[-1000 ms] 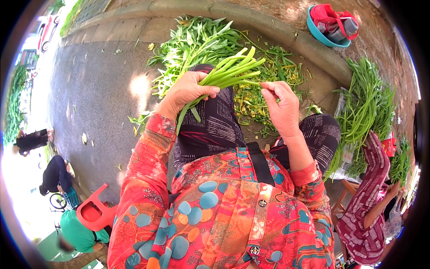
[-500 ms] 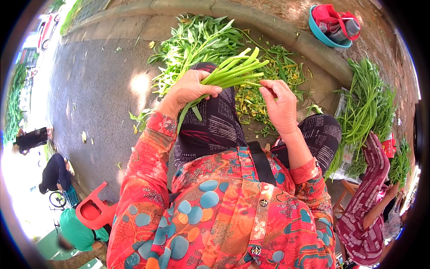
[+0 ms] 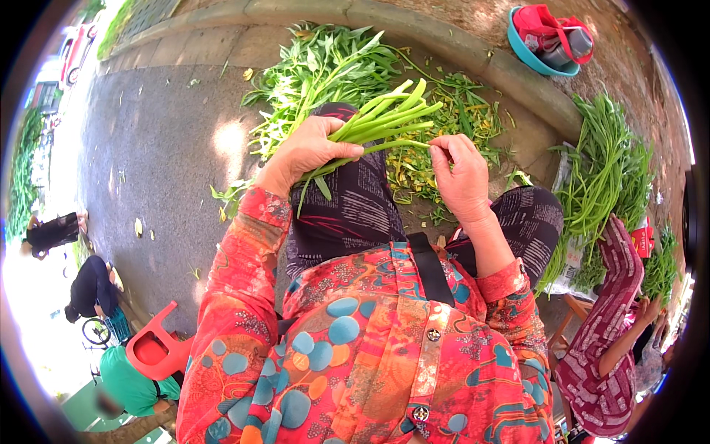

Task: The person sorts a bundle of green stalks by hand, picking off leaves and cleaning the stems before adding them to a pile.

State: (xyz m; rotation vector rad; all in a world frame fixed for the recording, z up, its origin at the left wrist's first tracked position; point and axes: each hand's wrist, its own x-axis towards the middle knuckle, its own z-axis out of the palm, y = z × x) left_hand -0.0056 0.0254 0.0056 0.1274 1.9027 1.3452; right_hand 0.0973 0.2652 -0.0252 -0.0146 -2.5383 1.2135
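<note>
My left hand is closed round a bunch of water spinach, its thick green stems pointing right and its leaves trailing behind the wrist. One stem sits apart, a little below the others. Its cut end is pinched between the thumb and fingers of my right hand. Beyond my knees lies a heap of leafy greens on the ground. Scattered green and yellow leaf scraps spread to its right, partly hidden by my hands.
A stone kerb curves behind the heap. Past it stands a blue basin with a red bag and a flask. More long-stemmed greens lie at right, near a person in a maroon patterned garment. A red stool is at lower left.
The lower stem has separated further from the bunch and now bows between my hands. My right hand has shifted very slightly; the left keeps its grip.
</note>
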